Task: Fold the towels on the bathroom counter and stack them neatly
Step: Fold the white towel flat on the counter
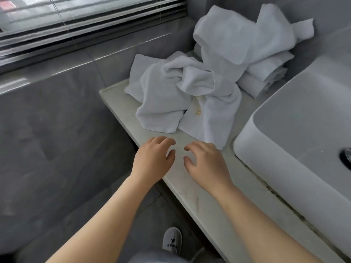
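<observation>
- Grey glossy wall tiles (47, 120) ran left of the white wash basin (284, 158), under a window with dark horizontal blinds (76, 19).
- A pale, stone-like counter (199, 196) with a smooth rounded edge ran along the basin's left side; dark grime lined the seam where the two met.
- The basin was rectangular and smooth, with rounded corners and a bit of metal fitting (346, 158) at the frame's edge.
- A crumpled white terry towel (171, 107) lay on the counter left of the basin, knotted into soft folds, with a faint yellowish mark near its middle.
- Beyond the basin's far corner, another loose white towel (237, 40) was heaped against the wall over a few folded towels (266, 73).
- The left hand (152, 158) and right hand (207, 162) hovered palm-down over bare counter left of the basin, fingers loosely curled and gripping nothing; the right fingertips were just beside the crumpled towel's near corner.
- Farther left, on the floor, a grey slipper (171, 241) showed.
</observation>
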Demonstrator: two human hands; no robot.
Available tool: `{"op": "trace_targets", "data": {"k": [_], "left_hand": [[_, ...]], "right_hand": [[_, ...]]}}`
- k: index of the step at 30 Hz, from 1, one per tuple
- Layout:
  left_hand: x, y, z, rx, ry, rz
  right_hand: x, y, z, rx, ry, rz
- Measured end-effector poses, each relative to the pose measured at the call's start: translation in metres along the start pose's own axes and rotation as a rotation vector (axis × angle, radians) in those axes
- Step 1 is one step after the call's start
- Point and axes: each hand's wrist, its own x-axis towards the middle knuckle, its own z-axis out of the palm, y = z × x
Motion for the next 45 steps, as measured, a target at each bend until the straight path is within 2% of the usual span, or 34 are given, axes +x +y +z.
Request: {"op": "trace_targets", "data": {"k": [4,7,13,17,21,30,35,39,41,45], "left_hand": [[0.024,-0.012,0.009,0.045,0.064,0.0],[0.047,-0.016,0.016,0.162,0.084,-0.009],[0.089,-0.016,0.019,0.32,-0.184,-0.193],[0.106,-0.024,0.024,0.37,-0.291,-0.234],[0.111,-0.033,0.031,0.369,-0.314,-0.243],[0.1,-0.036,0.037,0.326,-0.15,-0.193],[0.094,-0.036,0.035,0.311,-0.188,-0.186],[0.097,-0.037,0.033,0.406,0.073,-0.112],[0.105,-0.036,0.027,0.394,0.022,-0.176],[0.12,-0.04,0.03,0.327,-0.228,-0.243]], "right_hand": [[0.024,0.006,-0.002,-0.063,0.076,0.041],[0.041,0.014,-0.002,-0.122,0.068,0.08],[0.063,0.035,0.012,-0.156,-0.173,0.169],[0.068,0.045,0.015,-0.151,-0.206,0.184],[0.072,0.047,0.012,-0.166,-0.212,0.173],[0.071,0.047,0.022,-0.25,-0.172,0.161],[0.071,0.047,0.022,-0.267,-0.176,0.156],[0.07,0.047,0.021,-0.275,-0.191,0.152],[0.07,0.047,0.02,-0.28,-0.203,0.154],[0.07,0.045,0.019,-0.274,-0.215,0.159]]}}
